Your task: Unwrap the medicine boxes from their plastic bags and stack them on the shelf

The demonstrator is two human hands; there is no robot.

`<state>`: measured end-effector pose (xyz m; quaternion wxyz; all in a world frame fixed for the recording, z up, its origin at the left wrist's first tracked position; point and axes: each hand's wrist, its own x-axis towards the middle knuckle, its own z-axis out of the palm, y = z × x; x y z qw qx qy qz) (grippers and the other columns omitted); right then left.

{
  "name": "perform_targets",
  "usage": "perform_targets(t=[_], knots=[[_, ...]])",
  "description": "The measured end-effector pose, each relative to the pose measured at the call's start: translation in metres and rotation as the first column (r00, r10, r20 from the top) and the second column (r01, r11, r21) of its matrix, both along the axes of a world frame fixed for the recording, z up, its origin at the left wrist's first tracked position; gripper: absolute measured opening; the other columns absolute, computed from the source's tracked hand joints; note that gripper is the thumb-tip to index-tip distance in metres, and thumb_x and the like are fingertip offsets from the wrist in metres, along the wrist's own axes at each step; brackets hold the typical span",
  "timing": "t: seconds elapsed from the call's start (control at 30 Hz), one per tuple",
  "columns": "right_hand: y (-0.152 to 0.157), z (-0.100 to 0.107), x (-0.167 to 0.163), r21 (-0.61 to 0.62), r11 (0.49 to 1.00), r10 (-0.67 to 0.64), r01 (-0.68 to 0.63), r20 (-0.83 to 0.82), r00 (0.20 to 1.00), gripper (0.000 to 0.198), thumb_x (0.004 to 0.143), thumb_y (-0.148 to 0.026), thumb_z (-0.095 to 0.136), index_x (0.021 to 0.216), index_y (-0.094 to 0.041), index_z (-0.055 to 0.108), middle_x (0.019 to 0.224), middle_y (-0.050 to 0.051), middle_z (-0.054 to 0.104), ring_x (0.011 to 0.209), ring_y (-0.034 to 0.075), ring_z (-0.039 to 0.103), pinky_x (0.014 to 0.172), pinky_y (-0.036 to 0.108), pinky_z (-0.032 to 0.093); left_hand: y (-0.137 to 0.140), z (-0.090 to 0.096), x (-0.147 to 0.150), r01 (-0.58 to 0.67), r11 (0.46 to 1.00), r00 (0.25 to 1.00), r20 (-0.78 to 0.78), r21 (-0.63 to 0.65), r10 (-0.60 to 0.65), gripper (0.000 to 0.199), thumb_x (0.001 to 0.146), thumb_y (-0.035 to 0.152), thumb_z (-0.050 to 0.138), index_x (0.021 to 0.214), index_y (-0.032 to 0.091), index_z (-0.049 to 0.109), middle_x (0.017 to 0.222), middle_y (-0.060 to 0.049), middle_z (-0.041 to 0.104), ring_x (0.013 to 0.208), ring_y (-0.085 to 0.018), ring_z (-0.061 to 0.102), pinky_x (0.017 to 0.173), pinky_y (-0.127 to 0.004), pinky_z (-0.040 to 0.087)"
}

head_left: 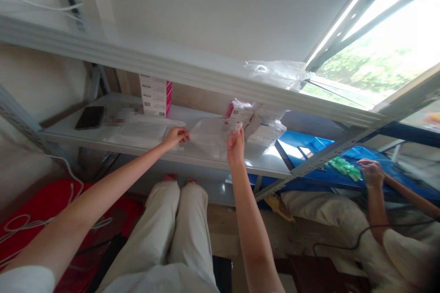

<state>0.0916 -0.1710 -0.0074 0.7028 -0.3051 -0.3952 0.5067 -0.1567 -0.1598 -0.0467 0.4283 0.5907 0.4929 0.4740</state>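
Between my two hands a clear plastic bag [210, 136] is stretched over the grey shelf [192, 155]. My left hand [176, 136] pinches its left edge. At the other side my right hand [235, 143] is closed on the bag's gathered, crinkled end. More flat clear plastic bags [140, 132] lie to the left of my left hand. Just behind my right hand sit several white boxes [263, 129] in clear wrap, along with a wrapped pink and white box [239, 109].
A tall white and pink box [154, 95] stands at the back, with a black phone [90, 117] on the left. Crumpled plastic [275, 73] hangs over the upper shelf beam [192, 80]. To the right, a co-worker's hand [371, 171] is near green packets [344, 168] on a blue surface.
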Motion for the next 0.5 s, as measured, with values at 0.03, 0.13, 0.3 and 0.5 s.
perform_targets(t=[0.03,0.13,0.3,0.5], knots=[[0.002,0.003,0.004,0.005,1.000,-0.016,0.016,-0.013,1.000,0.040,0.076,-0.040,0.060,0.114,-0.029,0.056,0.064,-0.007,0.046,0.044,0.006,0.031,0.039,0.019,0.021,0.000,0.002,-0.001,-0.002,1.000,1.000,0.029,0.027,0.001,0.035,0.067,0.050,0.067,0.069,0.016,0.060,0.065,-0.004,0.067,0.051,-0.011,0.057,0.049,-0.022,0.044],[0.006,0.010,0.018,0.006,0.997,-0.075,0.076,-0.060,0.995,0.034,0.076,-0.037,0.061,0.108,-0.028,0.059,0.059,-0.009,0.041,0.041,0.005,0.026,0.038,0.018,0.020,0.000,0.011,-0.005,-0.017,0.993,0.996,0.087,0.115,0.007,0.036,0.064,0.051,0.070,0.066,0.016,0.061,0.063,-0.003,0.066,0.055,-0.012,0.059,0.055,-0.023,0.048],[0.008,0.023,0.040,0.031,0.992,-0.115,0.121,-0.141,0.983,0.032,0.075,-0.034,0.062,0.106,-0.028,0.061,0.074,-0.006,0.055,0.050,0.005,0.044,0.045,0.016,0.033,-0.004,0.037,-0.007,-0.059,0.966,0.998,0.046,0.253,0.049,0.032,0.068,0.047,0.069,0.067,0.016,0.062,0.065,-0.003,0.064,0.061,-0.013,0.059,0.056,-0.023,0.049],[0.000,0.043,0.048,0.086,0.976,-0.195,0.201,-0.077,0.978,0.038,0.079,-0.038,0.057,0.116,-0.030,0.057,0.115,0.001,0.059,0.097,0.013,0.057,0.072,0.025,0.045,-0.015,0.064,0.009,-0.088,0.910,0.991,0.126,0.406,0.039,0.030,0.073,0.046,0.067,0.076,0.017,0.058,0.082,-0.003,0.061,0.079,-0.015,0.060,0.058,-0.023,0.054]])
